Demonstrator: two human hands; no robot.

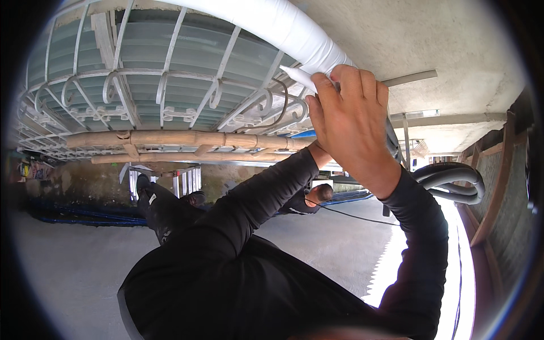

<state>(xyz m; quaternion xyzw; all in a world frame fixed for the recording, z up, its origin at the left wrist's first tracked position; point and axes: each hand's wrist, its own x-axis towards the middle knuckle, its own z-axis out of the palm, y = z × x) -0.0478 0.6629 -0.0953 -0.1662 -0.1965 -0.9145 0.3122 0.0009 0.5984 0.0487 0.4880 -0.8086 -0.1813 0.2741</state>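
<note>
A thick pipe wrapped in white tape (283, 25) runs overhead along a concrete surface. My right hand (351, 124) reaches up to it, fingers curled on the wrapped pipe. Its thumb presses a loose pointed end of white tape (294, 73). My left arm in a black sleeve (255, 198) rises to the same spot. My left hand is almost wholly hidden behind the right one, with only the wrist (319, 154) showing.
A white scrolled iron grille (170, 85) covers a window, with bamboo poles (187, 139) lashed across it. Grey corrugated hoses (453, 181) loop at the right beside a wooden frame (487, 192). Another person in dark clothes (164, 215) is on the concrete ground (73, 266).
</note>
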